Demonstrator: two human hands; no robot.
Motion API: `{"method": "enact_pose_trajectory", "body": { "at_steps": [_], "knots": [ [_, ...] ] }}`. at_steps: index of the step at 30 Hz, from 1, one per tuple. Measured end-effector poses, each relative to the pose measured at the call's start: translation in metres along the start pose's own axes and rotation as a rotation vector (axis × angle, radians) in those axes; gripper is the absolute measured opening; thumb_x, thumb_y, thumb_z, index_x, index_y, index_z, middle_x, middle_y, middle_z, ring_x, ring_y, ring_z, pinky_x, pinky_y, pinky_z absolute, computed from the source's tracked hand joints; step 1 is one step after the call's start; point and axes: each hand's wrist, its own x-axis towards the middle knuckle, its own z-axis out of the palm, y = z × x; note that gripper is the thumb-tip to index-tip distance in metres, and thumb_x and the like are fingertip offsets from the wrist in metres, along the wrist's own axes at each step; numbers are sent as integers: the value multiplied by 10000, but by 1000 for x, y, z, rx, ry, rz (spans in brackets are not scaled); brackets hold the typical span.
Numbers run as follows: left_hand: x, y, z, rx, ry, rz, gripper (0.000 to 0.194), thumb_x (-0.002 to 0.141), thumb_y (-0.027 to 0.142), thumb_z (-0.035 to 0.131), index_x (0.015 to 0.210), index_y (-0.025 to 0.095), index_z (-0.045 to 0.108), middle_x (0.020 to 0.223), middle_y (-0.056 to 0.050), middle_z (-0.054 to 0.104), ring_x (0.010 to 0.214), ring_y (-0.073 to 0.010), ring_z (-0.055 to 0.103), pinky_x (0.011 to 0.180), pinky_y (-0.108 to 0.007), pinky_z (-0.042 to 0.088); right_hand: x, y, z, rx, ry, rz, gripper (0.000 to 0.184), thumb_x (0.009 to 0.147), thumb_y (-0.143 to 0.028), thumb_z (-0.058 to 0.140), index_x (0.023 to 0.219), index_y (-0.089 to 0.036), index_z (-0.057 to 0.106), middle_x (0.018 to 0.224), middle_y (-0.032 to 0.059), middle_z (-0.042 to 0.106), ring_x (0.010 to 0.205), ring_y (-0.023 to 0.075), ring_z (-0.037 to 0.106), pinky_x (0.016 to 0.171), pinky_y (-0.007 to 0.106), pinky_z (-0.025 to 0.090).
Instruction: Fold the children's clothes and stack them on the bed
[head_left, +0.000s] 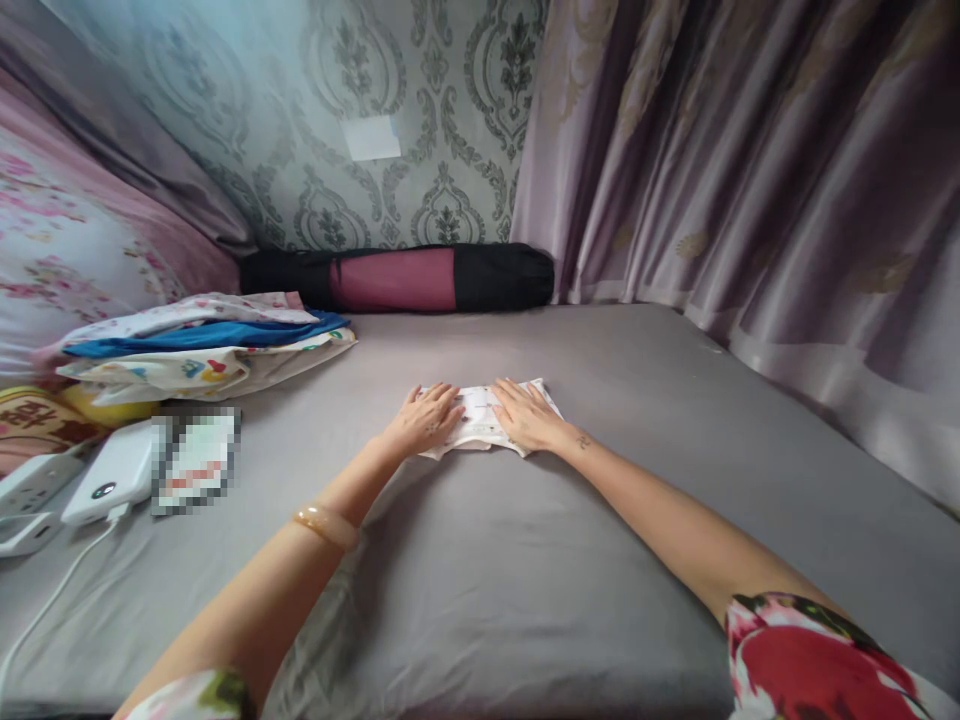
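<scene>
A small white printed garment lies flat on the grey sheet, its exact kind hard to make out under my hands. Over its left side rests my left hand, palm down with the fingers stretched out. My right hand lies palm down across the right side, fingers extended and a little apart. Neither hand grips the cloth; both press on it from above. Part of the garment shows between the hands, and its far right corner sticks out past my right fingers.
Folded clothes are stacked at the left. Nearer are a white power bank with a cable, a power strip and a blurred-out flat object. A black and maroon rolled bag lies along the wall; curtains hang at the right.
</scene>
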Motion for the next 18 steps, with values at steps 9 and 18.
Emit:
{"method": "enact_pose_trajectory", "body": {
  "at_steps": [9, 18],
  "knots": [
    [-11, -19, 16, -53, -22, -114, 524, 985, 462, 253, 1413, 227, 443, 1484, -99, 445, 1421, -265, 305, 1139, -510, 264, -10, 20, 9, -40, 18, 91, 582, 984, -349, 201, 1468, -74, 372, 1544, 142, 313, 1439, 248, 247, 1182, 462, 160],
    [-21, -27, 1, -115, -46, -133, 538, 987, 457, 228, 1427, 211, 416, 1509, -104, 409, 1445, -261, 258, 1154, -531, 220, -14, 30, -1, -57, 23, 100, 597, 982, -372, 209, 1483, -76, 340, 1563, 146, 265, 1456, 252, 193, 1188, 472, 132]
  ]
}}
